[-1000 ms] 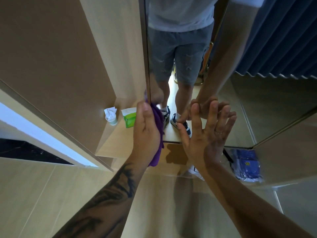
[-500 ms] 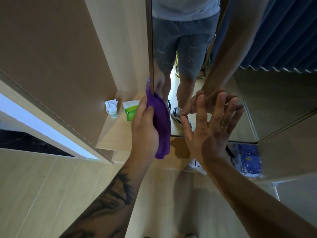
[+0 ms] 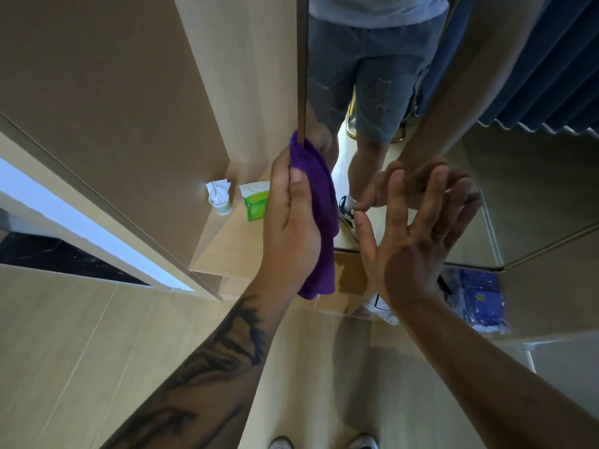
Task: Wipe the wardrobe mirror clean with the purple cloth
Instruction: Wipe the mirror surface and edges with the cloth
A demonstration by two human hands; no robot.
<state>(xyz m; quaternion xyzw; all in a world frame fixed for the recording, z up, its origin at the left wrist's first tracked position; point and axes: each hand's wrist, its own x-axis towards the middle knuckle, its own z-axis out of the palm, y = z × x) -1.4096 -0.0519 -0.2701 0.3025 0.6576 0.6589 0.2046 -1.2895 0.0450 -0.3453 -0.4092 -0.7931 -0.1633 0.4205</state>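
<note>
At the mirror (image 3: pixel 372 102) edge, left hand (image 3: pixel 288 218) fingers clamping purple cloth (image 3: pixel 319 202), right hand (image 3: pixel 411 241) splayed flat, empty

I am pressing the purple cloth (image 3: pixel 319 202) against the mirror (image 3: pixel 382 92) edge with my left hand (image 3: pixel 290 222), mid-frame, while my right hand (image 3: pixel 418 234) is lying flat on the glass.
</note>
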